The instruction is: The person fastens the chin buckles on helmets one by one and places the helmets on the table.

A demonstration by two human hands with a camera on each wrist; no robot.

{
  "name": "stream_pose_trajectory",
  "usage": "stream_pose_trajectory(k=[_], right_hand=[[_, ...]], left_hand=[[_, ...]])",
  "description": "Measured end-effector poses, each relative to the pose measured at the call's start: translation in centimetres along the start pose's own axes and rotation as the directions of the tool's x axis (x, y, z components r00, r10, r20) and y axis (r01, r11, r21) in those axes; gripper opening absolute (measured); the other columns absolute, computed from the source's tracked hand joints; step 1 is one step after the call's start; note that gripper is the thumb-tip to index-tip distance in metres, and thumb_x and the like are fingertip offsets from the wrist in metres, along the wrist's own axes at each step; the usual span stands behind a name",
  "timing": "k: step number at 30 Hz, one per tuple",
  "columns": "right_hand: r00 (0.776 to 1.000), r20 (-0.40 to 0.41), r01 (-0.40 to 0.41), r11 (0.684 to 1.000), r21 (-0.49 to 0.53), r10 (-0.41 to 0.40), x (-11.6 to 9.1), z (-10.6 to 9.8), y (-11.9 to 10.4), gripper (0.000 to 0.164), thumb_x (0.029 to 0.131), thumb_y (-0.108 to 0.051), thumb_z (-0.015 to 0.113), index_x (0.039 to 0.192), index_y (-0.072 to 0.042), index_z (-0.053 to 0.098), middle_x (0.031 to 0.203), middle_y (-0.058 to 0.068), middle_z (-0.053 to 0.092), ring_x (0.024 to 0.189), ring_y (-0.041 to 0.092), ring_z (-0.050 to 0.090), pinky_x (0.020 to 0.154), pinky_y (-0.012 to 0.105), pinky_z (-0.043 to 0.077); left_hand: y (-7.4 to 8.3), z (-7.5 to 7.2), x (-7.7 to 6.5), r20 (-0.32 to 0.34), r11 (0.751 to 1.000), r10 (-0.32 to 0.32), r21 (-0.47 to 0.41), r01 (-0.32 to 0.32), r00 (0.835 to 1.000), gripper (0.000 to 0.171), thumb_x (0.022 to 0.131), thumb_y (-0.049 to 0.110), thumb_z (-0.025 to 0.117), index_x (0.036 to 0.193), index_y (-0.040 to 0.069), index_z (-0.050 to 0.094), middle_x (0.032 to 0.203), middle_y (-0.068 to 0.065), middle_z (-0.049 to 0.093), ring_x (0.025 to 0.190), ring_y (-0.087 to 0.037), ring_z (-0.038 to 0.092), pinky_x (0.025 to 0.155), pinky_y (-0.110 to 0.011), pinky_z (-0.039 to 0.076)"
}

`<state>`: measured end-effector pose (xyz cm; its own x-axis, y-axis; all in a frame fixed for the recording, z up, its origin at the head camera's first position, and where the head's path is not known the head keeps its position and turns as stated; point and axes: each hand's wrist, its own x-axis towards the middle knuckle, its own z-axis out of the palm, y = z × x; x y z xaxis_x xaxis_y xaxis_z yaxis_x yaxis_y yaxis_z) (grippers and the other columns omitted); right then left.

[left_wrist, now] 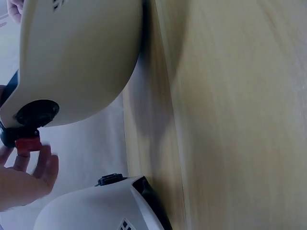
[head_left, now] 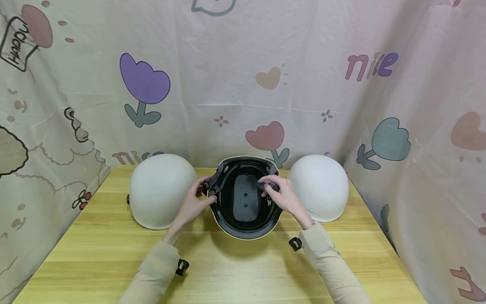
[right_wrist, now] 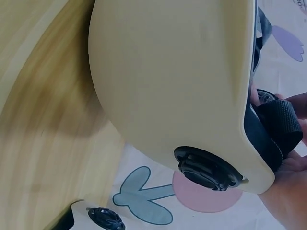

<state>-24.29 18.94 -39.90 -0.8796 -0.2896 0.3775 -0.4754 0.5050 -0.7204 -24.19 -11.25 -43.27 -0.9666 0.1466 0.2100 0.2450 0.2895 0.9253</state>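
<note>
A cream helmet [head_left: 228, 228] is turned with its black-lined inside up, a dark grey pad [head_left: 246, 211] at the bottom of its hollow. My left hand [head_left: 193, 203] grips its left side, thumb at the rim and fingers outside. Beside those fingers a red buckle piece [left_wrist: 29, 144] hangs under black hardware. Over the right rim, my right hand [head_left: 282, 195] pinches a black chin strap [right_wrist: 280, 127]; part of that strap is hidden by the fingers. A round black side fitting [right_wrist: 204, 167] shows on the shell in the right wrist view.
Two more cream helmets stand dome up on the wooden table [head_left: 235, 278], one helmet [head_left: 163, 192] to the left and another helmet [head_left: 319, 188] to the right. A printed cloth [head_left: 212, 76] hangs behind the table and along both sides.
</note>
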Motion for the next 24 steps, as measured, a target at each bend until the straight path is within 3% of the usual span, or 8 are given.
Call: stream_pose_trajectory(k=[4, 9, 14, 17, 20, 24], right_hand=[[0.997, -0.021, 0.077, 0.996, -0.044, -0.078, 0.0, 0.1, 0.0, 0.028, 0.095, 0.0, 0.054, 0.11, -0.007, 0.076, 0.098, 0.011, 0.073, 0.081, 0.02, 0.068, 0.067, 0.021, 0.048], [0.993, -0.066, 0.093, 0.996, -0.007, -0.093, -0.1, 0.2, 0.2, 0.024, 0.091, 0.0, 0.061, 0.104, -0.009, 0.079, 0.099, 0.009, 0.076, 0.085, 0.011, 0.059, 0.077, 0.02, 0.047], [0.993, -0.103, 0.069, 0.997, 0.034, -0.066, -0.6, -0.1, -1.7, 0.007, 0.088, 0.0, 0.072, 0.094, 0.0, 0.075, 0.092, 0.016, 0.075, 0.084, 0.017, 0.063, 0.078, 0.017, 0.047], [0.992, -0.118, 0.044, 0.998, 0.039, -0.04, -0.9, -0.5, -3.4, 0.008, 0.084, 0.004, 0.075, 0.088, 0.006, 0.068, 0.087, 0.02, 0.073, 0.08, 0.016, 0.062, 0.076, 0.016, 0.047], [0.99, -0.132, 0.055, 0.996, 0.065, -0.046, -0.9, -0.6, -3.4, 0.01, 0.084, 0.005, 0.075, 0.088, 0.008, 0.065, 0.083, 0.021, 0.071, 0.075, 0.015, 0.063, 0.074, 0.016, 0.048], [0.989, -0.13, 0.093, 0.988, 0.125, -0.076, -0.8, -0.5, -2.7, 0.014, 0.088, 0.008, 0.069, 0.101, 0.012, 0.065, 0.075, 0.025, 0.069, 0.066, 0.032, 0.067, 0.066, 0.016, 0.049]], left_hand=[[0.1, -0.1, 0.0, -0.032, 1.0, 0.014, -0.008, -0.015, 0.999, 0.06, 0.086, 0.005, 0.074, 0.142, 0.008, 0.054, 0.124, -0.02, 0.06, 0.1, -0.027, 0.055, 0.09, -0.037, 0.049], [0.2, 0.1, 0.0, -0.096, 0.998, 0.061, -0.028, -0.064, 0.994, 0.05, 0.085, 0.005, 0.077, 0.132, 0.006, 0.063, 0.103, -0.019, 0.061, 0.08, -0.018, 0.05, 0.071, -0.021, 0.042], [0.7, 0.0, 0.0, -0.16, 0.989, 0.116, -0.071, -0.129, 0.98, 0.04, 0.089, 0.004, 0.074, 0.129, 0.0, 0.066, 0.107, -0.024, 0.069, 0.075, -0.004, 0.053, 0.067, -0.013, 0.044], [1.3, -0.2, -0.1, -0.175, 0.989, 0.109, -0.08, -0.125, 0.979, 0.044, 0.093, 0.008, 0.072, 0.134, -0.002, 0.062, 0.105, -0.024, 0.069, 0.076, 0.001, 0.057, 0.068, -0.01, 0.046], [2.0, -0.3, -0.2, -0.188, 0.987, 0.114, -0.092, -0.133, 0.976, 0.047, 0.097, 0.013, 0.067, 0.141, 0.002, 0.056, 0.094, -0.023, 0.069, 0.07, 0.0, 0.056, 0.069, -0.011, 0.046], [2.6, -0.4, -0.1, -0.187, 0.984, 0.119, -0.109, -0.141, 0.975, 0.04, 0.104, 0.02, 0.057, 0.143, 0.013, 0.052, 0.087, -0.022, 0.073, 0.07, -0.005, 0.06, 0.071, -0.016, 0.049]])
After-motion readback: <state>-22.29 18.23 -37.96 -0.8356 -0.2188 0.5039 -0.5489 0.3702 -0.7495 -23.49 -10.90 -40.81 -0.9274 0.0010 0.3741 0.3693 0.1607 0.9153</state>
